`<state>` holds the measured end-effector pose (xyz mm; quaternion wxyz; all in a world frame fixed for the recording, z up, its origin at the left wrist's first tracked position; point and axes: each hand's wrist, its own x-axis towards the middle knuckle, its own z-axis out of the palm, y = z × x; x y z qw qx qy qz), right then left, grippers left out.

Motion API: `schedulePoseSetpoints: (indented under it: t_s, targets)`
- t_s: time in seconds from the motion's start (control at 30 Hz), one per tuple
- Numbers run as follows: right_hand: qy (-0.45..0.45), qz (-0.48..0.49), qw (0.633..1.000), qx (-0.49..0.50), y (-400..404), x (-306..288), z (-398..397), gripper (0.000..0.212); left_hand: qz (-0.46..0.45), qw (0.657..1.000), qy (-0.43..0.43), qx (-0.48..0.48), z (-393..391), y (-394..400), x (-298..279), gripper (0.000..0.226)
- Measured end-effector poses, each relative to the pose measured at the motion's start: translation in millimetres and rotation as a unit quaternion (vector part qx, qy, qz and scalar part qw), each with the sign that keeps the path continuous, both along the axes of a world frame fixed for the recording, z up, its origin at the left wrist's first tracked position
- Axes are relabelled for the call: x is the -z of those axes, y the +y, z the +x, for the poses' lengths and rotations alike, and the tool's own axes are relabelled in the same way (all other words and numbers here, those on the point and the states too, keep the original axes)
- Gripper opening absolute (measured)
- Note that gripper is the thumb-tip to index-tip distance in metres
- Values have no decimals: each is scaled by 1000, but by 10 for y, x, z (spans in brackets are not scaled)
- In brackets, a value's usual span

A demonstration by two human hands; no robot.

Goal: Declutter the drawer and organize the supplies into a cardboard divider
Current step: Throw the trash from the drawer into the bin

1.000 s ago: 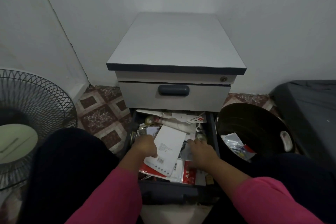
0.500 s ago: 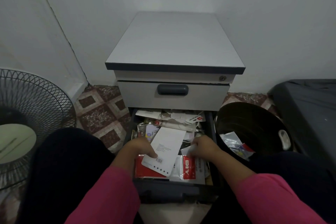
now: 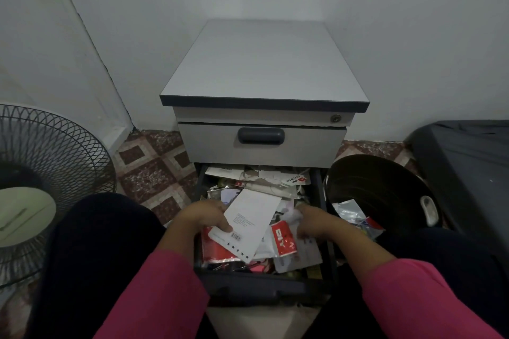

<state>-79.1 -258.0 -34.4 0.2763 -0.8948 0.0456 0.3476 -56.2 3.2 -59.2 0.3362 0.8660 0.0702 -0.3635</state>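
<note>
While the boxy grey cabinet (image 3: 264,63) stands shut above, its bottom drawer (image 3: 259,283) lies open, heaped with crumpled paper. Left hand (image 3: 203,215) pinches a flat white card (image 3: 248,223); right hand (image 3: 314,221) clutches a glossy packet (image 3: 283,239).

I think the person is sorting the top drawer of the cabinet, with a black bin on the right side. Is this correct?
Not quite. The head view shows the top drawer closed; the hands work in the open drawer below it, full of papers. The black bin does stand on the right.
</note>
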Motion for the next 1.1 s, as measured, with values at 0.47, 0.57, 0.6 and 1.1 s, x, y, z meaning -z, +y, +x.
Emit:
schedulePoseSetpoints:
  t_s: [0.47, 0.57, 0.6, 1.1]
  targets:
    - [-14, 37, 988, 147, -373, -394, 184, 59, -272, 958, 44, -85, -48, 412, -725, 60]
    - [-40, 4, 987, 156, -547, -576, 204, 57, -299, 952, 37, -57, -64, 435, -882, 97]
    - [-50, -8, 985, 164, -631, -647, 209, 57, -316, 946, 33, -56, -61, 422, -909, 99]
    - [-43, -116, 946, 300, -1716, -771, 477, 48, -260, 963, -74, -15, 89, -2002, -496, 45]
